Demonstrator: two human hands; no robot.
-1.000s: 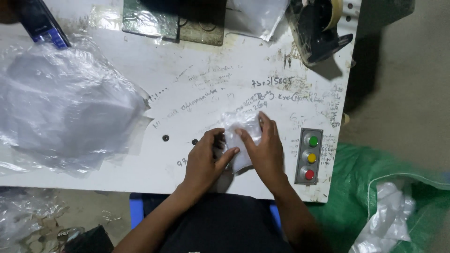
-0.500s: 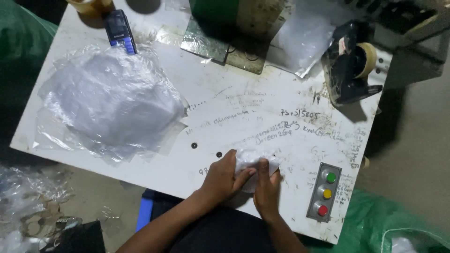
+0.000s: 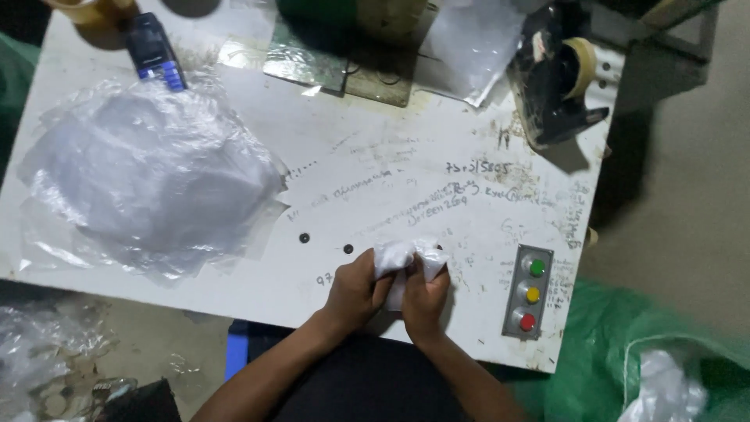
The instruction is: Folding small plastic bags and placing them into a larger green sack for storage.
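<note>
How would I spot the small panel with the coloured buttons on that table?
Start at the white table covered in scribbles and follow its near edge toward the right corner. Just right of the right hand, which with the left hand grips a white bundle, sits the grey button panel. Only it carries green, yellow and red buttons.

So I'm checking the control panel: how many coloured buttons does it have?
3, in one column on the grey panel at the table's near right: green button on top, yellow button in the middle, red button at the bottom.

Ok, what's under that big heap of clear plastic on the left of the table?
The clear plastic heap lies on the white table; a dark phone-like device sits at its far edge. What lies beneath the crumpled layers is covered, so I cannot tell.
</note>
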